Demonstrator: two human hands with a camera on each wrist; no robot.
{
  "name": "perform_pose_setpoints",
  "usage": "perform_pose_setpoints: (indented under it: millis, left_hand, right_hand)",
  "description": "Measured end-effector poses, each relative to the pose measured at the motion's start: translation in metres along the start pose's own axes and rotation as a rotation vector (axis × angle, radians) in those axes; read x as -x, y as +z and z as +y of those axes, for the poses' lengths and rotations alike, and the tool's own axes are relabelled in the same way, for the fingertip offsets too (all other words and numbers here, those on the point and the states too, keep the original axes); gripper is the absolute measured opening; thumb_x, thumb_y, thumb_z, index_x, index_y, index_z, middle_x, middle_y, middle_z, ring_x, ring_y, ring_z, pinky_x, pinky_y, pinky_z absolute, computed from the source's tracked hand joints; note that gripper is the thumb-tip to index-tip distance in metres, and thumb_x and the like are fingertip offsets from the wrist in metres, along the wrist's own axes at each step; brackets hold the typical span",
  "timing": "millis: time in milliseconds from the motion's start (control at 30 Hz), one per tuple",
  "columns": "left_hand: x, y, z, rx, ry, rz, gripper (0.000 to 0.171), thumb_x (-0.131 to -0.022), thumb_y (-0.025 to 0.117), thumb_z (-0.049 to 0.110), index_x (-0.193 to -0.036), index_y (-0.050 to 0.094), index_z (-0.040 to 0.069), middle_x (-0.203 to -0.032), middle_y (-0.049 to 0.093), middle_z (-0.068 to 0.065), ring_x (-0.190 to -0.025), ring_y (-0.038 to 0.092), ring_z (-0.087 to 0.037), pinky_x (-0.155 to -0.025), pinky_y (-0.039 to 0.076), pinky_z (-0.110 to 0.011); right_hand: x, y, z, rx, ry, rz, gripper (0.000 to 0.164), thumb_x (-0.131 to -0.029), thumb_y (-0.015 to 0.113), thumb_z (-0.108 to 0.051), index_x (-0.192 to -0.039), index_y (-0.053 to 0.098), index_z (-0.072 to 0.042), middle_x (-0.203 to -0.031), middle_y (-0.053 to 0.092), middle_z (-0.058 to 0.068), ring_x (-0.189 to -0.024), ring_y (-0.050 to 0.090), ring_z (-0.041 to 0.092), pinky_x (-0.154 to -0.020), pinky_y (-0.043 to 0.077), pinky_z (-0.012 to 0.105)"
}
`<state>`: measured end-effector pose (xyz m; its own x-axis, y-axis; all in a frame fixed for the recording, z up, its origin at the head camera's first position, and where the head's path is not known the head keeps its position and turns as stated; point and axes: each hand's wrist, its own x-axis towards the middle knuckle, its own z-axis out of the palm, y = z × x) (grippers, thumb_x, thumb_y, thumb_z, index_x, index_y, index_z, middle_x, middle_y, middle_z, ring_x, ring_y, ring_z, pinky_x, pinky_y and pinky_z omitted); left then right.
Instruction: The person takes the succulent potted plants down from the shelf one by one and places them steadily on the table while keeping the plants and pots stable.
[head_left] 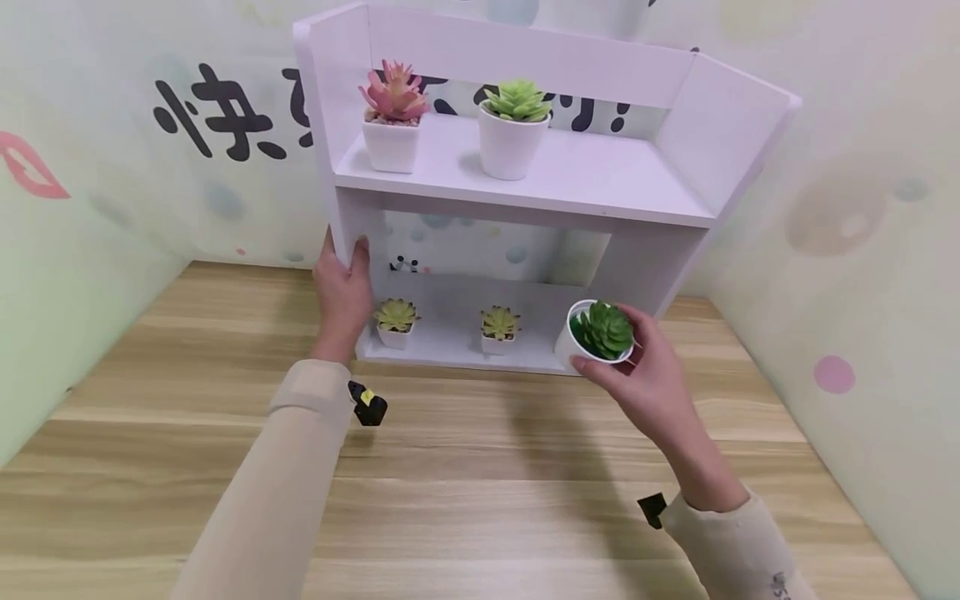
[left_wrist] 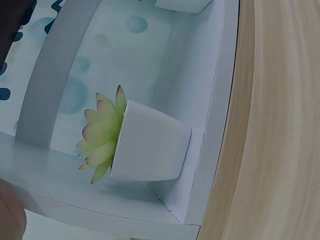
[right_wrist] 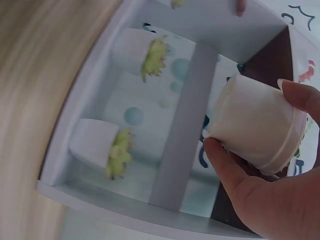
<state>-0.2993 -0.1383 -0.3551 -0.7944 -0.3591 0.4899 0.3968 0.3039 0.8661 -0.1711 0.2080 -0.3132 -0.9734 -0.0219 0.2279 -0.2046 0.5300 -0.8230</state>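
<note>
A white two-tier shelf (head_left: 525, 200) stands against the back wall. My left hand (head_left: 343, 292) grips its left side panel, the thumb on the front side and some fingers hidden behind. My right hand (head_left: 652, 383) holds a round white pot (right_wrist: 255, 125) with a dark green succulent (head_left: 604, 330), in front of the lower tier's right end. Thumb and fingers clasp the pot's sides. Two small potted succulents, one at the left (head_left: 396, 317) and one in the middle (head_left: 499, 325), sit on the lower tier.
On the upper tier stand a pink succulent in a square white pot (head_left: 392, 142) and a light green succulent in a round white pot (head_left: 510, 142). The shelf rests on a wood-grain table (head_left: 465, 483). Patterned walls (head_left: 862, 250) enclose the back and sides.
</note>
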Motion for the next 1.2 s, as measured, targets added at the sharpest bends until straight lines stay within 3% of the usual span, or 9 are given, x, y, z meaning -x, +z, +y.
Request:
perform_pose_setpoints:
  millis: [233,467,733,967,1200]
  left_hand:
    - [0.001,0.001,0.000,0.011,0.016,0.006,0.042,-0.105,0.050,0.021,-0.142,0.049,0.002,-0.140,0.060,-0.020,-0.130,0.060,-0.034,-0.109,0.051,-0.047]
    - [0.002,0.000,-0.001,0.013,-0.008,0.009,0.043,-0.105,0.050,0.022,-0.143,0.048,0.001,-0.141,0.059,-0.021,-0.132,0.058,-0.034,-0.111,0.050,-0.047]
    - [0.001,0.000,0.001,0.011,0.018,-0.006,0.043,-0.106,0.049,0.022,-0.144,0.048,0.002,-0.141,0.060,-0.019,-0.132,0.058,-0.032,-0.112,0.050,-0.046]
    - [0.001,0.000,0.004,0.001,0.025,-0.001,0.042,-0.105,0.049,0.020,-0.144,0.048,0.002,-0.141,0.059,-0.019,-0.132,0.058,-0.033,-0.111,0.050,-0.047]
    - [0.001,0.000,0.002,0.015,0.015,-0.002,0.043,-0.105,0.050,0.020,-0.143,0.048,0.001,-0.140,0.060,-0.020,-0.131,0.058,-0.033,-0.111,0.050,-0.047]
  right_hand:
    - [0.000,0.011,0.019,0.047,0.050,-0.048,0.077,-0.083,0.083,-0.018,-0.146,0.040,-0.004,-0.138,0.054,0.015,-0.110,0.064,0.030,-0.080,0.055,0.013]
    - [-0.004,0.020,0.033,0.181,0.055,-0.086,0.083,-0.080,0.085,-0.022,-0.147,0.041,-0.002,-0.137,0.058,0.020,-0.117,0.062,0.034,-0.096,0.054,0.043]
    - [-0.007,0.028,0.045,0.255,0.062,-0.144,0.083,-0.078,0.086,-0.025,-0.145,0.042,-0.001,-0.131,0.061,0.020,-0.107,0.063,0.032,-0.085,0.054,0.036]
    - [-0.007,0.030,0.051,0.306,0.059,-0.197,0.084,-0.079,0.086,-0.027,-0.144,0.041,0.002,-0.137,0.058,0.026,-0.121,0.060,0.041,-0.100,0.051,0.056]
    - [-0.007,0.034,0.059,0.312,0.063,-0.234,0.079,-0.079,0.085,-0.021,-0.141,0.041,0.001,-0.135,0.057,0.027,-0.121,0.059,0.042,-0.103,0.049,0.058]
